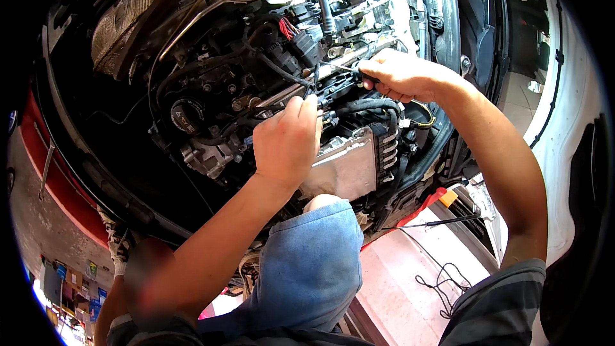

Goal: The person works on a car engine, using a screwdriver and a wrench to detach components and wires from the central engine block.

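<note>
Head view: my right fingers [389, 75] pinch a thin dark-handled tool [344, 68], which juts left from them over the engine [221, 83]. My left fingers [307, 110] curl beside a dark cable [316, 74]; I cannot tell their grip.

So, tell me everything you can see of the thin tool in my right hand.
The thin tool has a slim, straight, light shaft that looks like metal, and a dark handle mostly hidden by your right hand, which holds it. The shaft juts out toward the left and slightly up in the picture, over the engine bay, its far end appearing near a dark connector block. The tip is too small to make out, and I can't tell whether it touches anything.
</note>
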`<state>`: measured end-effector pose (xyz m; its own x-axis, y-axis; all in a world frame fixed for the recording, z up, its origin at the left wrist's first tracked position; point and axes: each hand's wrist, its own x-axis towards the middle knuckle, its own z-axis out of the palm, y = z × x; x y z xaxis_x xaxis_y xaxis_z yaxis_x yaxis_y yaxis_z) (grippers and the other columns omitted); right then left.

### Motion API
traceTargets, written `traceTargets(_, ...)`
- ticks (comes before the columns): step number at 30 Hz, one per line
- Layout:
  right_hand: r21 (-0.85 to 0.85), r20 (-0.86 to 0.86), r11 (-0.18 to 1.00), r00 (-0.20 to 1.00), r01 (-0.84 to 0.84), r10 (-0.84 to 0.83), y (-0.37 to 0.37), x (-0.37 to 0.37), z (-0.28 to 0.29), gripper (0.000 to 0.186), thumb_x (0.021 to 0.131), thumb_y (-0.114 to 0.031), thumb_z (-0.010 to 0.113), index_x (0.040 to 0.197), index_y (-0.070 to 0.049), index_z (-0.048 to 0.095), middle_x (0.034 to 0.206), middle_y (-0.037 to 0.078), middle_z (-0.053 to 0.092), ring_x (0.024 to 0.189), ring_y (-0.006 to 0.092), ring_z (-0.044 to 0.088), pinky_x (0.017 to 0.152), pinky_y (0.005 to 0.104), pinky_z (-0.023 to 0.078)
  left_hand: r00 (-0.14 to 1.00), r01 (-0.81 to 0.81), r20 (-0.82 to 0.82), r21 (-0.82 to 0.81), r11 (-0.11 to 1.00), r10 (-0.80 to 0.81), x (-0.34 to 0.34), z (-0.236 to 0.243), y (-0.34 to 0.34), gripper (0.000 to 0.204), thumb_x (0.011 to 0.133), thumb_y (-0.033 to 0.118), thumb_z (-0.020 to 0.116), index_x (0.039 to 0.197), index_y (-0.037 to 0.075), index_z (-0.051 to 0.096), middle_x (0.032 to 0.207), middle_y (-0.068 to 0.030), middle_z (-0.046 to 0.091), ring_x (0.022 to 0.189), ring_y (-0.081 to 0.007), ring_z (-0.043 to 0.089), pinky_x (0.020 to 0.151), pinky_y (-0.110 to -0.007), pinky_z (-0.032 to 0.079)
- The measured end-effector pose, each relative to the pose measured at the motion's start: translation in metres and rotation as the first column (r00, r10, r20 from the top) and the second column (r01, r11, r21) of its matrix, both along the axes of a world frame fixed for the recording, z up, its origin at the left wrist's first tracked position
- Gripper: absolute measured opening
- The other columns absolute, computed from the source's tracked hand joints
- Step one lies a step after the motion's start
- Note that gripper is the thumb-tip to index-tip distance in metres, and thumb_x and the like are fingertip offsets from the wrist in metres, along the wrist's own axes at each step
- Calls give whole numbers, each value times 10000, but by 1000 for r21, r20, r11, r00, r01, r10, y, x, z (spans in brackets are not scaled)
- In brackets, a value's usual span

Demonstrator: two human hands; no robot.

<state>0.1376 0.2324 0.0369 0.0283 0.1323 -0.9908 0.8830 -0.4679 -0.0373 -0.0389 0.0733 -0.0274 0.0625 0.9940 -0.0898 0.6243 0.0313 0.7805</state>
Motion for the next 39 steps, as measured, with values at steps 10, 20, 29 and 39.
traceTargets(10, 273, 37, 549, 579, -790, 814, -1, -29, -2, 251, 897, -118, 457, 900, 39, 653, 756, 247, 633, 690, 390, 626, 663, 433, 511, 1000, -5, -1, 33, 999, 5, 1, -1, 0, 300, 780, 172, 746, 1053, 91, 650, 778, -52, 568, 619, -243, 619, 532, -351, 487)
traceTargets(20, 282, 341, 549, 617, -787, 709, -26, -51, 4, 195, 794, -109, 557, 867, 22, 680, 862, 249, 677, 808, 385, 675, 740, 438, 542, 1000, 16, 29, -145, 989, -12, -4, 13, -1, 324, 856, 242, 683, 1112, 53, 621, 803, -96, 629, 673, -303, 649, 590, -397, 514)
traceTargets(29, 637, -11, 412, 527, -652, 850, -25, -3, -15, 197, 856, -142, 541, 919, 23, 628, 748, 240, 624, 727, 442, 615, 686, 490, 497, 996, 46, 91, -528, 848, 2, -5, 27, 7, 525, 892, 310, 592, 1317, 12, 513, 798, -233, 672, 784, -402, 670, 716, -482, 530)
traceTargets(39, 419, 74, 630, 716, -654, 694, -5, -39, -12, 381, 913, -267, 548, 799, 75, 673, 790, 287, 649, 770, 429, 654, 706, 462, 516, 987, 67, 164, -405, 912, 0, -3, 14, 3, 464, 897, 197, 583, 1276, -58, 502, 643, -194, 641, 624, -374, 651, 600, -446, 510)
